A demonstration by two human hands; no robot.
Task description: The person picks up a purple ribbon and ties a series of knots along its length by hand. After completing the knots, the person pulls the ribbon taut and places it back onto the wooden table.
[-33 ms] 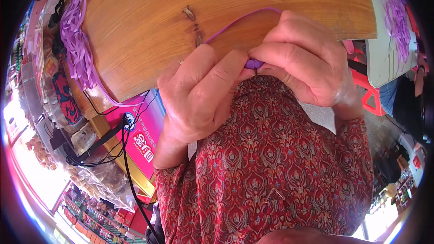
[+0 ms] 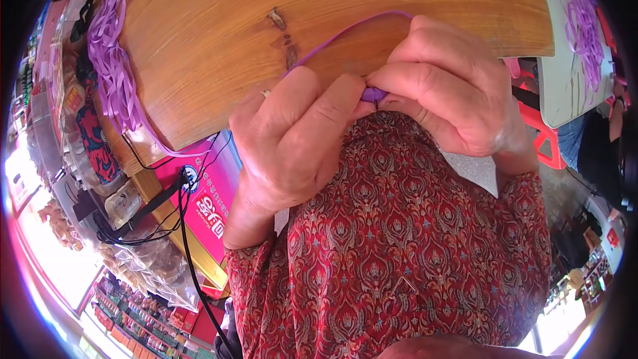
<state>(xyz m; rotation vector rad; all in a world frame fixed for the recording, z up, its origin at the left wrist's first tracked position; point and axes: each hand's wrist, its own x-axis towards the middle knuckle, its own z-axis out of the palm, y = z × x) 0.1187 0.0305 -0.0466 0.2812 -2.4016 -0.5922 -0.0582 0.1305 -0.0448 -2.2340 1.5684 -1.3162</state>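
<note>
Between my two hands sits a small folded piece of purple ribbon (image 2: 374,94), pinched at the near edge of the wooden table. My left hand (image 2: 296,136) is closed, its thumb and forefinger pressed on the ribbon's left side. From the other side my right hand (image 2: 448,90) grips it, fingers bent and tips meeting the left ones. A thin purple strand (image 2: 345,31) arcs over the wood from behind the left hand to the right knuckles. Most of the folded part is hidden by my fingers.
A bundle of purple ribbon (image 2: 114,60) hangs along the left of the wooden table (image 2: 206,40). Below it are a pink box (image 2: 211,209) and black cables (image 2: 188,246). At right, more purple ribbon (image 2: 583,33) lies on a white table (image 2: 558,86), near a red stool (image 2: 546,143).
My hands keep the same pinch on the ribbon, with only a very slight shift apart.
</note>
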